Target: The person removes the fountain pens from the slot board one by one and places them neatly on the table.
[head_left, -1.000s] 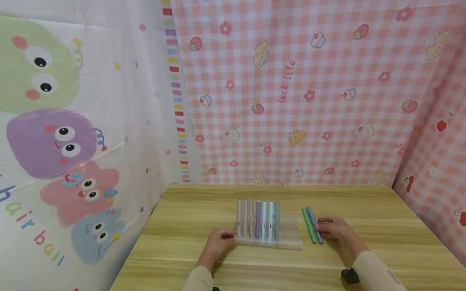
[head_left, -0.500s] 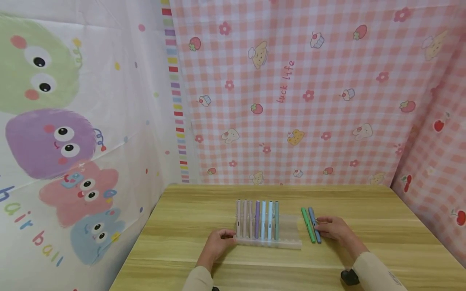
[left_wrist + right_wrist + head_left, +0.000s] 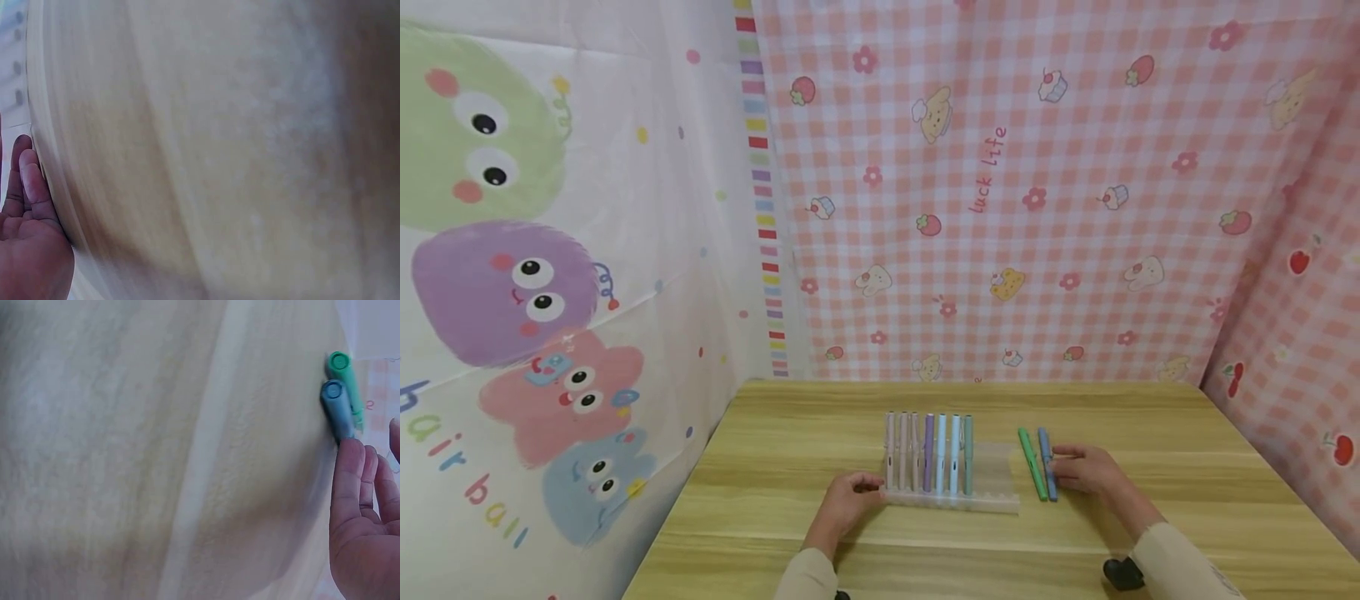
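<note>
A clear pen rack (image 3: pixel 1000 503) lies on the wooden table, with three greyish-pink pens (image 3: pixel 902 450), a purple pen (image 3: pixel 929 454), two light blue pens (image 3: pixel 942 454) and a grey-green pen (image 3: pixel 968 454) side by side in its slots. At the rack's left end, my left hand (image 3: pixel 848 504) rests with its fingertips at the corner. To the right of the rack lie a green pen (image 3: pixel 1032 464) and a blue pen (image 3: pixel 1048 464), their near ends close together. My right hand (image 3: pixel 1090 471) touches the blue pen's right side with nearly straight fingers; its thumb stands apart in the right wrist view.
Slots at the rack's right end hold no pens. A pink checked cloth (image 3: pixel 1060 150) hangs behind the table (image 3: pixel 805 408), and a white printed cloth (image 3: pixel 685 208) hangs on the left.
The blue pen has turned, its far end swinging right, away from the green pen. Both hands stay in nearly the same places, and the pens in the rack keep their order.
</note>
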Motion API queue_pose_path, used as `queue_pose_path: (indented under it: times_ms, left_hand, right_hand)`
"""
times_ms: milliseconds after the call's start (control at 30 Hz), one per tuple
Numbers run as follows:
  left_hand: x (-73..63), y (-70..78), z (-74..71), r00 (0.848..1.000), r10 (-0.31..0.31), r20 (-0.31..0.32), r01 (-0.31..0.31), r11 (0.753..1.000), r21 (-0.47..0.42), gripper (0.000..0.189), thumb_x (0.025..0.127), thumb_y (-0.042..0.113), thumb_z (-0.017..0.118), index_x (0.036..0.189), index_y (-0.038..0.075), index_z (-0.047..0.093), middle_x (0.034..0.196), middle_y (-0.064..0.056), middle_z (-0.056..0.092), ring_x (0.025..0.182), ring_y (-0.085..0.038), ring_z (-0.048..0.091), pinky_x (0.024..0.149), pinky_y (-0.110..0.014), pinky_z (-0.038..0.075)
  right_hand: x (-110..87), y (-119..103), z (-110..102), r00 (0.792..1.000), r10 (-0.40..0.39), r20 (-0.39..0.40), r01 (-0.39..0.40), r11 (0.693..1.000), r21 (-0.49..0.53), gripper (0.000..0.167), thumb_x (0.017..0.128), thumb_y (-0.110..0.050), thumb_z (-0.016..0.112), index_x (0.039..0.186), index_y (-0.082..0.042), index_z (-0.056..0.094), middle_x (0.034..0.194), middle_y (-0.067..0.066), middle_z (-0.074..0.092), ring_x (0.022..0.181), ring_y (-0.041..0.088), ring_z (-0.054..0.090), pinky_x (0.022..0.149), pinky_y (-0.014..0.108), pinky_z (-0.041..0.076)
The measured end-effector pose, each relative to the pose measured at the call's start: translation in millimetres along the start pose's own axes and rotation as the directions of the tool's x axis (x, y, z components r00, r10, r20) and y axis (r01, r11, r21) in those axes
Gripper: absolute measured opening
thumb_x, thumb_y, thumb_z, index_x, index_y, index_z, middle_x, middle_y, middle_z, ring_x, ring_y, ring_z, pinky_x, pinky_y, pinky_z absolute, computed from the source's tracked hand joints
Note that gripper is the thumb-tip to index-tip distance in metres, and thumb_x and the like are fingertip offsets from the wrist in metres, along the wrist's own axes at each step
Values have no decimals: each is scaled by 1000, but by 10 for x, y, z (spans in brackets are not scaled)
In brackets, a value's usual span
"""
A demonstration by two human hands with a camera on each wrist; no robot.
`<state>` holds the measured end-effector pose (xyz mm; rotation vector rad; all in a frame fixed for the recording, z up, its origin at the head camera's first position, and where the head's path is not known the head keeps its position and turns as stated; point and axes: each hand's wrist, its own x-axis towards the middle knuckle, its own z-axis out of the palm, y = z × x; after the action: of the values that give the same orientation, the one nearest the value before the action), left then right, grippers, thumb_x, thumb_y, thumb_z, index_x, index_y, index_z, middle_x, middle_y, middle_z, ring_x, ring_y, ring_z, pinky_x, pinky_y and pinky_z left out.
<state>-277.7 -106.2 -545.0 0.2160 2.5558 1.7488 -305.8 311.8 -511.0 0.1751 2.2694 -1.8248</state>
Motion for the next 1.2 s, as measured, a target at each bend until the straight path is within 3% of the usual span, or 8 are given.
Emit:
queue_pose_path:
  times_ms: [133, 233, 367, 500, 667, 933, 1200]
  left_hand:
    - [6, 2, 0, 1000, -1, 5, 1, 1000, 4, 18, 83, 2, 75, 100, -4, 72, 93, -8, 70, 84, -14, 58, 77, -33, 50]
    - [5, 7, -2, 1000, -5, 9, 5, 1000, 2, 18, 84, 2, 75, 100, -4, 72, 94, -8, 69, 84, -14, 58, 76, -32, 50]
    - [0, 15, -1, 1000, -17, 14, 17, 1000, -7, 18, 84, 3, 75, 100, -4, 71, 94, -7, 69, 84, -14, 58, 76, -31, 50]
    - [-6, 20, -1, 1000, -5, 13, 5, 1000, 1, 18, 84, 2, 75, 100, -5, 71, 93, -8, 69, 84, -14, 59, 76, -31, 50]
    - [-7, 25, 2, 1000, 3, 6, -3, 1000, 3, 18, 83, 1, 75, 100, -6, 71, 92, -9, 69, 83, -14, 59, 74, -29, 50]
    - [-7, 31, -5, 1000, -28, 11, 28, 1000, -13, 20, 83, 1, 75, 102, -5, 70, 94, -8, 69, 84, -16, 59, 76, -31, 50]
    - [0, 38, -4, 999, -41, 19, 41, 999, -2, 19, 84, 3, 74, 102, -3, 71, 94, -7, 68, 85, -16, 59, 78, -32, 50]
  right_hand:
    - [-30, -69, 15, 1000, 8, -11, -9, 999, -38, 54, 98, -9, 62, 140, 16, 39, 124, 28, 59, 102, 25, 65, 88, 40, 54]
    - [-64, -124, 48, 1000, -29, -1, 29, 998, -55, 53, 99, -11, 60, 140, 17, 40, 131, 33, 53, 107, 29, 64, 91, 42, 53]
    - [-114, -185, 118, 996, -88, 31, 90, 995, -51, 54, 99, -13, 60, 138, 19, 39, 135, 35, 49, 112, 35, 62, 94, 44, 51]
    - [-140, -224, 221, 994, -100, 50, 102, 994, -49, 57, 99, -19, 62, 139, 16, 42, 138, 33, 49, 116, 37, 60, 94, 42, 51]
    - [-147, -235, 377, 991, -119, 60, 121, 992, -40, 55, 99, -20, 63, 138, 14, 45, 132, 31, 54, 114, 37, 61, 92, 41, 52]
    - [-183, -222, 510, 991, -134, -6, 134, 991, 23, 44, 98, -14, 63, 130, 15, 52, 118, 26, 63, 103, 33, 65, 88, 39, 54]
    - [-216, -215, 680, 990, -138, 20, 136, 989, 63, 45, 94, -9, 67, 128, 16, 54, 114, 25, 65, 98, 28, 68, 84, 35, 55]
